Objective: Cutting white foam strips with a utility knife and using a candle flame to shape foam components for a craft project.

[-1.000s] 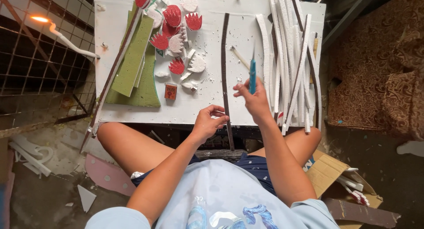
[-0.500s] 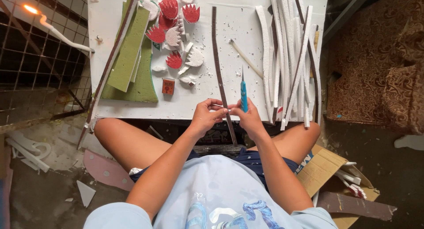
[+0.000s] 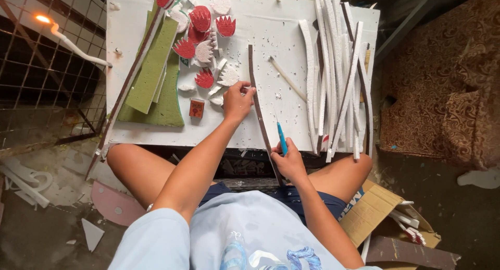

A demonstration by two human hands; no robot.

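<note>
Nearest the camera, the right hand (image 3: pixel 289 164) sat at the near edge of the white foam board table (image 3: pixel 291 35), fingers wrapped around a slim blue-handled craft knife (image 3: pixel 282 138) whose tip pointed away from the body. Just beside it, a long, thin, dark curved strip (image 3: pixel 257 100) ran from under that hand up across the board, with its near end hanging past the edge. Farther out, the left hand (image 3: pixel 237 102) pressed on the strip's left side, fingers bent narrow with the tips touching the strip. Left of that hand lay a small orange rectangular block (image 3: pixel 196 108) and a scatter of red and white tulip-shaped foam cutouts (image 3: pixel 204 46), then flat green foam panels (image 3: pixel 153 72). To the right, well apart from the strip, a bundle of long white foam strips (image 3: pixel 333 72) lay lengthwise toward the far edge.
</note>
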